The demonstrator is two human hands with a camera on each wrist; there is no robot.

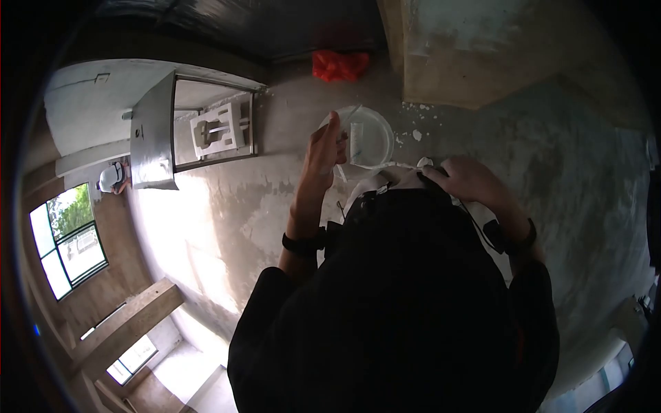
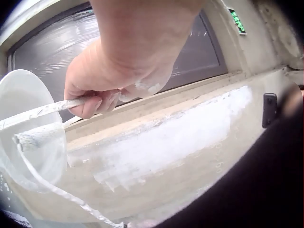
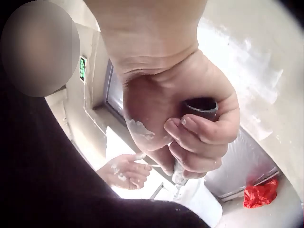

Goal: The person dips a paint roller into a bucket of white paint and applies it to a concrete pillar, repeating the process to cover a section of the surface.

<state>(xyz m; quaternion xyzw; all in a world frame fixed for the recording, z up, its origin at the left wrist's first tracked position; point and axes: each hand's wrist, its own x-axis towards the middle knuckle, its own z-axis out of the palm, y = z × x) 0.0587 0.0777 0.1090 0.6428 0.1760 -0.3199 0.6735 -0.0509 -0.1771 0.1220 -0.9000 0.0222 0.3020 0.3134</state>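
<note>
My right hand (image 1: 468, 180) grips the dark handle (image 3: 202, 108) of a paint roller, whose hollow end shows at the palm in the right wrist view. Its paint-coated frame (image 2: 66, 194) leads to the white roller sleeve (image 2: 42, 137), which overlaps a pale bucket (image 2: 28, 168). Over the bucket's left side in the head view, my left hand (image 1: 325, 151) pinches a thin, paint-smeared stick (image 2: 40, 113) between thumb and fingers. The stick passes across the bucket above the sleeve. White paint marks both hands.
A red plastic bag (image 1: 340, 66) lies beyond the bucket, and white splashes (image 1: 417, 135) dot the floor. A freshly whitened patch (image 2: 166, 147) covers part of the wall below a film-covered window (image 2: 199, 52). Another person in a white helmet (image 1: 110, 179) is at the far left.
</note>
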